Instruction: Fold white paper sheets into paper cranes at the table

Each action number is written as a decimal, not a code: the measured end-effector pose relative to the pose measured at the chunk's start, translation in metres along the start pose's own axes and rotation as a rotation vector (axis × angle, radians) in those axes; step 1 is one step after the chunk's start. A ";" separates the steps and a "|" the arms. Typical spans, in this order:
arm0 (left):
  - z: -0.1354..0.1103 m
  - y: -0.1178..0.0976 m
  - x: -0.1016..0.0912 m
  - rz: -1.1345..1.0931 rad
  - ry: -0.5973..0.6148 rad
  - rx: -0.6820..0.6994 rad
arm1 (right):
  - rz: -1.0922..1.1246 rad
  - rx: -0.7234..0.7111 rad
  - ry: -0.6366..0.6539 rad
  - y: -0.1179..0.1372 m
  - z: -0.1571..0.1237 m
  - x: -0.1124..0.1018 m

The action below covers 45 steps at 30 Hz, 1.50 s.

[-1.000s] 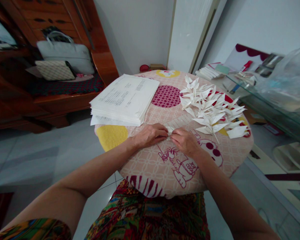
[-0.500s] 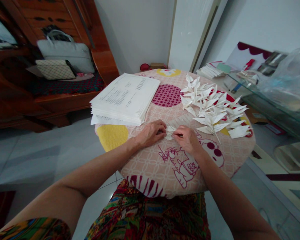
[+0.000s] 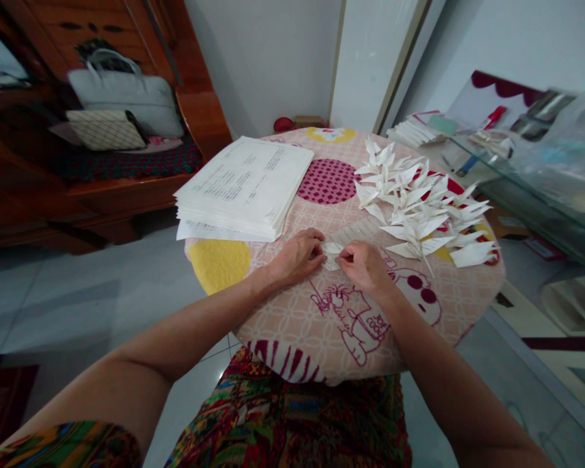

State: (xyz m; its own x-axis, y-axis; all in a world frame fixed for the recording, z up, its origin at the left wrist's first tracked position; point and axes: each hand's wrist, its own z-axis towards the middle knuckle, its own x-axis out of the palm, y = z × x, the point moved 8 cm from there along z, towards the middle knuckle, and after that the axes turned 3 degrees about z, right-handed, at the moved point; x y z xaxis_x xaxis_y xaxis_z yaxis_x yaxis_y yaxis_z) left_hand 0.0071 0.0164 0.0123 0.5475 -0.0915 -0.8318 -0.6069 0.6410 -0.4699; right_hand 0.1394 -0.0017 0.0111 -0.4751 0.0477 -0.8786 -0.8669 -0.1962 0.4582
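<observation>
Between my two hands is a small folded piece of white paper [image 3: 331, 249], low over the cloth-covered round table [image 3: 283, 318]. My left hand [image 3: 301, 255] pinches its left side, fingers bent. At its right edge, the thumb and fingertips of my right hand [image 3: 364, 263] are closed on it. My fingers cover parts of the paper. Just beyond lies a clear ridged plastic strip or sheet [image 3: 358, 231]. A heap of folded white paper cranes [image 3: 414, 201] spreads over the right side of the table. A thick stack of printed paper sheets [image 3: 246, 185] sits at the far left.
A wooden bench [image 3: 195, 97] to the left holds a pale handbag [image 3: 127, 94] and a quilted pouch [image 3: 106, 129]. On the right, a glass shelf [image 3: 521, 192] carries a clear plastic bag [image 3: 570, 149], more papers [image 3: 414, 130] and metal containers [image 3: 541, 114].
The camera view has shifted slightly. Both hands keep their grip on the folded paper, with only a tiny shift of the fingers.
</observation>
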 end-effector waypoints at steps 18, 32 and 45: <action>0.010 0.009 0.007 -0.039 0.044 -0.087 | 0.015 0.162 0.043 -0.004 0.004 0.000; -0.003 -0.014 0.005 -0.013 0.017 0.247 | 0.045 0.159 0.038 -0.004 0.001 -0.001; -0.003 -0.010 0.010 0.044 0.085 0.226 | 0.125 0.154 -0.007 -0.021 -0.007 -0.010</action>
State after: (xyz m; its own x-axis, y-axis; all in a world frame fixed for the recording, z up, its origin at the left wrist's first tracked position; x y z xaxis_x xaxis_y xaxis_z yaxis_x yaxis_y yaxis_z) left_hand 0.0171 0.0065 0.0079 0.4670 -0.1173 -0.8764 -0.4792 0.7994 -0.3624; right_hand 0.1637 -0.0050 0.0093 -0.5810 0.0395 -0.8130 -0.8137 -0.0491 0.5792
